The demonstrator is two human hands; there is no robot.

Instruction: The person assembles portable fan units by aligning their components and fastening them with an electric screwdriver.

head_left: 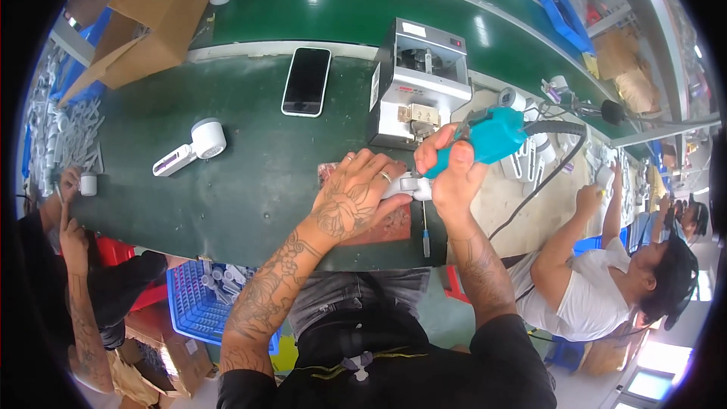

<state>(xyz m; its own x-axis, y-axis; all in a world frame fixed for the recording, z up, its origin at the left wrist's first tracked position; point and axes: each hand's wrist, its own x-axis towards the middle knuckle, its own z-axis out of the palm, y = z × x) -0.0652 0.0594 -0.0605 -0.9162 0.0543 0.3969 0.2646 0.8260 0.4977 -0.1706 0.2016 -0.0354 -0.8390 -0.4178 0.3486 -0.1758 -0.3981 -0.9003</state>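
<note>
My left hand (356, 195) lies over a red mat (397, 229) at the table's front edge, its fingers closed on a white plastic part (411, 186). Wrapped in my right hand (454, 174) is a teal electric screwdriver (496, 135), tilted so its front end points down at that part. My fingers hide the tip, so contact with the part cannot be made out. Just below, a small screwdriver (425, 244) with a blue handle rests by the mat. A silver-and-black screw feeder (416, 91) stands right beyond my hands.
A phone (306, 82) and a white round-headed handheld device (193, 145) lie on the green table (257, 182). Several white parts sit on brown paper at right, crossed by a black cable (541, 189). Co-workers sit on both sides. A blue basket (198, 299) is below left.
</note>
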